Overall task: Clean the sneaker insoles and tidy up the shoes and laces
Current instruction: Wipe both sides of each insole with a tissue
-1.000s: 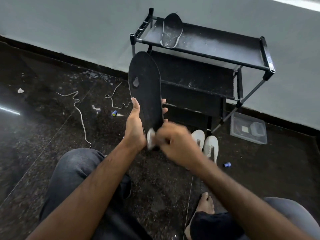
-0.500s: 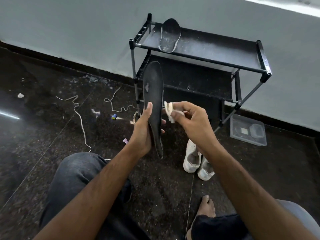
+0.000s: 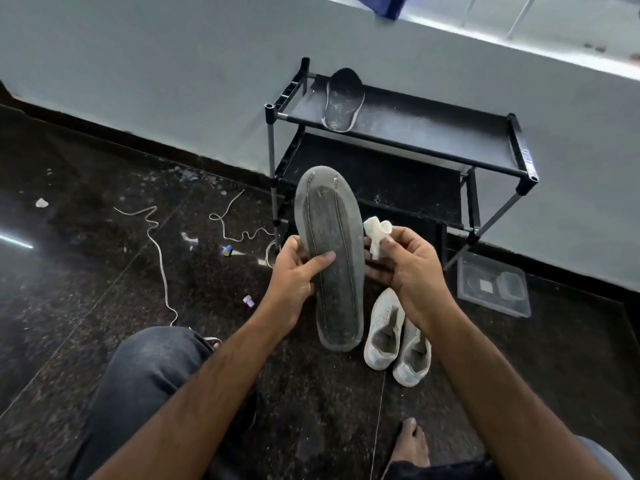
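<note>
- Two white laces (image 3: 157, 251) lie loose on the dark floor (image 3: 86, 306) at the left, well apart from the shoes; pulled out, I judge, so the sneakers can be cleaned, and yet to be tidied.
- The left hand (image 3: 294, 275) grips the grey insole (image 3: 330, 258) at its left edge, thumb pressed across the face and fingers curled behind, holding it upright with the dusty stitched side toward the camera, probably for wiping.
- The right hand (image 3: 405, 258) steadies the insole's right edge with its lower fingers while thumb and forefinger pinch a crumpled white wipe (image 3: 375, 235), just beside the insole, ready to rub.
- The pair of white sneakers (image 3: 396, 336) stands on the floor just beneath the hands, within easy reach.
- A second insole (image 3: 343, 102) lies on the top shelf of the black rack (image 3: 433, 133) at the far right, apparently set aside.
- No brand, label or writing is readable anywhere.
</note>
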Available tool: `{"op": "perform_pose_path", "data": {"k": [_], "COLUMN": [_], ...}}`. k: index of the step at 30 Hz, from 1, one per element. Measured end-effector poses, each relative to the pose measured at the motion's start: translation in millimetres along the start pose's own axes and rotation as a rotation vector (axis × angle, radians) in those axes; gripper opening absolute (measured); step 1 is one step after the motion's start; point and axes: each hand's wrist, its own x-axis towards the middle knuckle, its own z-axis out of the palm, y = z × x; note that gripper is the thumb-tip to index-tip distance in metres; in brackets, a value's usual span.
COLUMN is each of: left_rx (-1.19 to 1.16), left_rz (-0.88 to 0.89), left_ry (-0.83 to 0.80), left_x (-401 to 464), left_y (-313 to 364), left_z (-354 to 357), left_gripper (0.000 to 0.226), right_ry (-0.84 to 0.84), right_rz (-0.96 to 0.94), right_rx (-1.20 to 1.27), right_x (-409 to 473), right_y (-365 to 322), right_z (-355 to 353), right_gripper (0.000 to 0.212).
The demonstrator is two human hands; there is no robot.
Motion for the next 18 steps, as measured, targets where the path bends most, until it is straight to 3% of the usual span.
{"op": "perform_pose_path", "data": {"k": [7,11,14,18], "left_rx": [0.065,0.061,0.042,0.016], "left_rz": [0.131,0.130,0.154,0.184], "left_ry": [-0.069,-0.078,-0.122,-0.219], "left_x": [-9.4,-10.7,-12.2,-14.1], "left_y": [12.9,15.4,16.9,15.5], "left_z": [4.7,3.6,6.5,7.5], "left_gripper": [0.038,0.046,0.062,0.078], "right_ry": [-0.068,0.123,-0.111,-0.448], "right_rz": [-0.153,-0.581,-0.855,-1.166], "right_rx": [-0.449,-0.766,-0.983,-1.533], "right_x": [-6.9,-5.1,-8.7,4.3], "right_y": [-5.8,-13.5,-16.7,-22.4], "right_z": [4.0,1.8,15.0,21.9], "right_gripper": [0.010,0.009,0.015,0.022]}}
